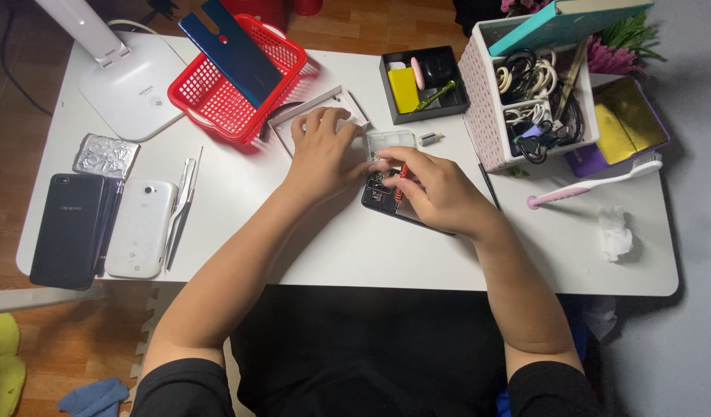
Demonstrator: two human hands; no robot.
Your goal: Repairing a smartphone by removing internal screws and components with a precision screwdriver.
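Note:
An opened black phone point(380, 197) lies on the white table point(355, 247), its inner parts showing. My right hand point(436, 189) grips a small red-handled screwdriver point(402, 179) with its tip down on the phone's insides. My left hand point(323, 154) rests beside it, fingers pressing on the phone's upper edge and partly over a shallow white box lid point(341, 99). A small clear plastic case point(392, 140) sits just beyond the fingers.
At left lie a black phone point(68, 229), a white phone point(142, 226), tweezers point(184, 201) and a foil blister pack point(104, 155). A red basket point(236, 77) with a blue panel, a white lamp base point(132, 85), a black tray point(423, 83), a cable-filled bin point(525, 93), a pink toothbrush point(595, 185) and a tissue point(615, 232) surround the work.

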